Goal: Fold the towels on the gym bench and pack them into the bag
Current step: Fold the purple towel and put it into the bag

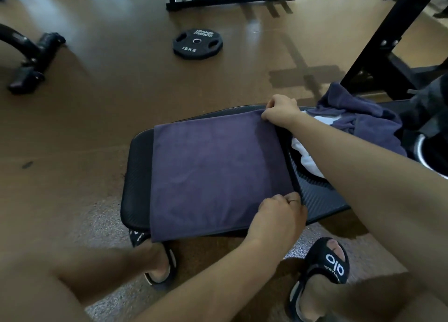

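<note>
Head view: purple towel (215, 176) spread flat across the black desk (135, 176), near edge hanging over. Left hand (281, 212) pinching the towel's near right corner, right hand (281, 109) pinching the far right corner. Crumpled blue towel (363, 118) and white towel (308, 161) heaped just beyond, beside the right forearm.

towel spread on the table, a heap to its right

a flat towel (218, 176) is laid across the table (135, 176); its right corners are held by the left hand (278, 215) near and the right hand (281, 110) far. crumpled towels (358, 118) are heaped further right. a weight plate (197, 44) lies on the floor behind.
</note>
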`<action>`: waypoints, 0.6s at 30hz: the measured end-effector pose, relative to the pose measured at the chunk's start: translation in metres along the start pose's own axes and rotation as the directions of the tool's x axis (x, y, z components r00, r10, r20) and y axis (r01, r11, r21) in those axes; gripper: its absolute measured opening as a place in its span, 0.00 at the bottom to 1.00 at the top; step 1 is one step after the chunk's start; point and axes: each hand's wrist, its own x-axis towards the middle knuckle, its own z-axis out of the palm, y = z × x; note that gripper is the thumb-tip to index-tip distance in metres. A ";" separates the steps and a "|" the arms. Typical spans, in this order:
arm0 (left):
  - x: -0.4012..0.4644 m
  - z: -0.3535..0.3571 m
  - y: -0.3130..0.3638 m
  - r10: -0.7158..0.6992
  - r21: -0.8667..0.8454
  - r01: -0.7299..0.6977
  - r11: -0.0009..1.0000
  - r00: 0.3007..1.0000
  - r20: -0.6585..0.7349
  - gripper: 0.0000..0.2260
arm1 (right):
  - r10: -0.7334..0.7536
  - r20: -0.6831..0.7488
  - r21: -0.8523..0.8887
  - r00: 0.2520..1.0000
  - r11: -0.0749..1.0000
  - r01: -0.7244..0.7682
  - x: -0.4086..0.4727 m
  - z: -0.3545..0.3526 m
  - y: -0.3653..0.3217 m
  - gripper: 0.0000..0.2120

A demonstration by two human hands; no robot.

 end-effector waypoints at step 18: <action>-0.133 -0.033 -0.098 -0.621 -0.908 0.417 0.043 0.723 0.303 0.14 | -0.117 -0.002 0.573 0.993 0.814 0.097 -0.038 -0.004 -0.111 0.10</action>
